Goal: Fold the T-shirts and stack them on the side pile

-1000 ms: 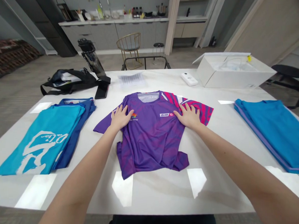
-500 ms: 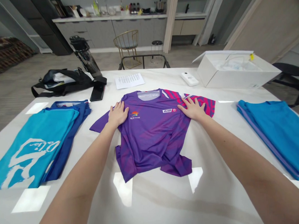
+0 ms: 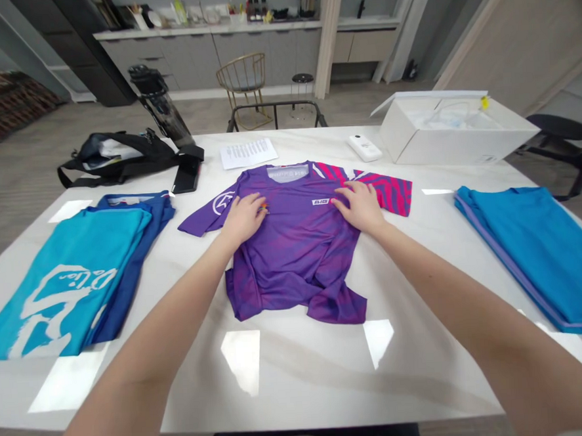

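A purple sports shirt point(image 3: 295, 247) with a pink right sleeve lies face up in the middle of the white table point(image 3: 300, 375). My left hand point(image 3: 244, 217) rests flat on its chest, fingers spread, over the small logo. On the other side of the chest my right hand point(image 3: 362, 207) also lies flat and open, beside the pink sleeve. The shirt's lower hem is rumpled and partly folded under.
A stack of blue shirts point(image 3: 77, 270) lies at the left, another blue stack point(image 3: 539, 249) at the right. Behind are a black bag point(image 3: 114, 156), a dark bottle point(image 3: 158, 104), a phone point(image 3: 186, 177), a paper sheet point(image 3: 247, 153), a white remote point(image 3: 364, 148) and an open white box point(image 3: 453, 129).
Both hands have slid inward from the shoulders toward the middle of the shirt's chest. The left sleeve now lies flatter, showing a white emblem.
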`<state>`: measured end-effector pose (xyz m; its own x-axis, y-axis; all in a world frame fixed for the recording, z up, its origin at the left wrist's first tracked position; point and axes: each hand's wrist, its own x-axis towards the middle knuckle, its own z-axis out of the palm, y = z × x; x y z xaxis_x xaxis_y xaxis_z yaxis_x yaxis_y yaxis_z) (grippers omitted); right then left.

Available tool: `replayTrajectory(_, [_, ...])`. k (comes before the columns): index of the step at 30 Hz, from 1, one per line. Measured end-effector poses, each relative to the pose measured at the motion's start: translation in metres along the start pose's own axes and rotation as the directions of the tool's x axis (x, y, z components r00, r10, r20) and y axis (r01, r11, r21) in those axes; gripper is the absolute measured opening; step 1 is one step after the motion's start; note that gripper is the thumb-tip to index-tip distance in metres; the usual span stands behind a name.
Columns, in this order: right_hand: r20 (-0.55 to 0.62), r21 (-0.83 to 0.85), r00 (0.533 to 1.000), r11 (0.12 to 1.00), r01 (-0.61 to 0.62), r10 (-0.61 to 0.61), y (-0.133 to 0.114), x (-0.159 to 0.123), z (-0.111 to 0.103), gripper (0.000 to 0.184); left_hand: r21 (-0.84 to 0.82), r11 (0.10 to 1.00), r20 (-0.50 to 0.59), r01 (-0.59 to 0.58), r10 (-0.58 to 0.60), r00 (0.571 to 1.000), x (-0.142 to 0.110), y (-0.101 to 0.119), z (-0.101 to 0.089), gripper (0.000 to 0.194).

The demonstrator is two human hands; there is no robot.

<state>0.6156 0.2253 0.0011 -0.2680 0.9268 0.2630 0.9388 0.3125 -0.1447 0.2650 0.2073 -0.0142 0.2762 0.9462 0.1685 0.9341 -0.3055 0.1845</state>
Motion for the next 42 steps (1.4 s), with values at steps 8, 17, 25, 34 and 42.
replayTrajectory(8, [0.070, 0.390, 0.907, 0.848, 0.358, -0.415, -0.081, -0.119, -0.034, 0.025, -0.274, 0.896, 0.087, -0.350, 0.386, 0.918, -0.113, 0.084, -0.020, 0.040])
replayTrajectory(17, [0.103, 0.193, 0.929, 0.924, 0.331, -0.355, -0.103, -0.196, -0.045, 0.019, 0.034, 0.957, -0.010, -0.288, 0.289, 0.957, -0.193, 0.120, -0.021, 0.035])
replayTrajectory(25, [-0.020, 0.027, 0.999, 0.999, 0.041, -0.040, -0.103, -0.221, -0.046, 0.013, 0.173, 0.972, -0.051, -0.159, 0.171, 0.984, -0.214, 0.125, -0.018, 0.022])
replayTrajectory(34, [0.085, 0.059, 0.992, 0.994, 0.093, -0.098, -0.072, -0.248, -0.066, 0.014, -0.139, 0.989, -0.086, 0.045, -0.057, 0.995, -0.190, 0.098, -0.032, 0.024])
replayTrajectory(42, [0.063, -0.141, 0.991, 0.984, -0.105, 0.115, -0.055, -0.256, -0.083, 0.026, 0.193, 0.929, -0.096, -0.316, 0.338, 0.936, -0.212, 0.153, -0.031, 0.029])
